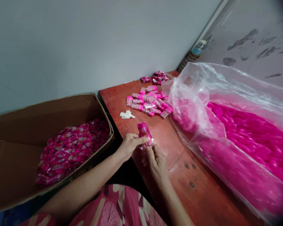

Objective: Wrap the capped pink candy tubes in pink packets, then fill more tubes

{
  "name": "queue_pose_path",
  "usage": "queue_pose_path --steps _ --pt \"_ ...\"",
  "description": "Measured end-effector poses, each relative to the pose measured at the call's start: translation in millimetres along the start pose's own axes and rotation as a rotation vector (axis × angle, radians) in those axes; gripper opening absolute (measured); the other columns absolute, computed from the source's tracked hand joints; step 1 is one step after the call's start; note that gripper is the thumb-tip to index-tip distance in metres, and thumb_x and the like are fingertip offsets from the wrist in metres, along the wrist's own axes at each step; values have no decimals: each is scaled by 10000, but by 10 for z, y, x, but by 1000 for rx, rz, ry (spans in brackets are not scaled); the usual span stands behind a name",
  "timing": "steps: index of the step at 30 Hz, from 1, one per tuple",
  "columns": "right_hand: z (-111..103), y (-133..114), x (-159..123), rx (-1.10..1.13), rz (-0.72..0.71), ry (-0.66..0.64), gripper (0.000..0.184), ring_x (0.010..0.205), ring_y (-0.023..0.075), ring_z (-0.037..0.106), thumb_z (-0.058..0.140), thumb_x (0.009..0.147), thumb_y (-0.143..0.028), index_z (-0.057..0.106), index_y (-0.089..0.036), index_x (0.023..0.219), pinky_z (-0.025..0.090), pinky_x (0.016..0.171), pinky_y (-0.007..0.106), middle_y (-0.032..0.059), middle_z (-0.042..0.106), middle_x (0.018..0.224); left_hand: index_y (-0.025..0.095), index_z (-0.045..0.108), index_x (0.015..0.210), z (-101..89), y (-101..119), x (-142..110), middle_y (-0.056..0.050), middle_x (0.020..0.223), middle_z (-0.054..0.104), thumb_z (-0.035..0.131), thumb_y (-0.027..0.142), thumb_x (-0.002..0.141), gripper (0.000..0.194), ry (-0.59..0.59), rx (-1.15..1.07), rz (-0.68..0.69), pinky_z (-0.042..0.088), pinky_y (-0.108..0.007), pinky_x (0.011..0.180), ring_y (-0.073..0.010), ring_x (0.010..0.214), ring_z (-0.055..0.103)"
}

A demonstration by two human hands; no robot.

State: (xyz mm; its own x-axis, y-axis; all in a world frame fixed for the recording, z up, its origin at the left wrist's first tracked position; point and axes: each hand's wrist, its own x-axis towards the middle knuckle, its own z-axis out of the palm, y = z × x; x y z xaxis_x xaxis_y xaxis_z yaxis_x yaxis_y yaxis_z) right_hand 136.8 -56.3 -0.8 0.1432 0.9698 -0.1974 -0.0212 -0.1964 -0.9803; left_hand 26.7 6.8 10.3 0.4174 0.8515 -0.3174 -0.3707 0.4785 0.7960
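My left hand (129, 145) pinches a small pink sachet (144, 130) by its lower end, above the near edge of a reddish wooden table (198, 188). My right hand (155, 160) is closed on the same sachet from below, at a small pink container half hidden by my fingers. Both hands meet at the table's left edge. Further back on the table lies a pile of small pink containers (149, 102).
A cardboard box (19, 131) on the left holds many filled pink sachets (70, 149). A big clear plastic bag (231, 125) full of pink items covers the table's right side. A white scrap (126, 115) and several dark pink packets (155, 77) lie near the wall.
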Motion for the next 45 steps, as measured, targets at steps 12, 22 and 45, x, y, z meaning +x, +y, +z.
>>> queue_pose_path --steps 12,22,45 --pt "57 -27 -38 -248 -60 62 236 416 102 486 500 817 -421 566 -201 868 394 409 215 -26 548 550 88 603 536 -22 -81 -33 -37 512 602 737 316 582 268 114 -120 16 436 -235 471 -109 439 537" --pt "110 28 -28 244 80 -97 266 341 66 432 480 832 -431 523 -175 779 332 316 172 -20 558 545 92 560 537 -51 -84 -113 -12 408 514 639 322 688 286 -145 -66 -109 411 -250 336 -131 317 493" --pt "-134 -91 144 378 22 -15 196 505 114 609 631 752 -291 476 -212 842 468 452 189 -10 661 667 148 647 948 -342 127 -373 -112 1053 644 587 433 744 356 300 -257 353 444 -382 870 -231 970 596"
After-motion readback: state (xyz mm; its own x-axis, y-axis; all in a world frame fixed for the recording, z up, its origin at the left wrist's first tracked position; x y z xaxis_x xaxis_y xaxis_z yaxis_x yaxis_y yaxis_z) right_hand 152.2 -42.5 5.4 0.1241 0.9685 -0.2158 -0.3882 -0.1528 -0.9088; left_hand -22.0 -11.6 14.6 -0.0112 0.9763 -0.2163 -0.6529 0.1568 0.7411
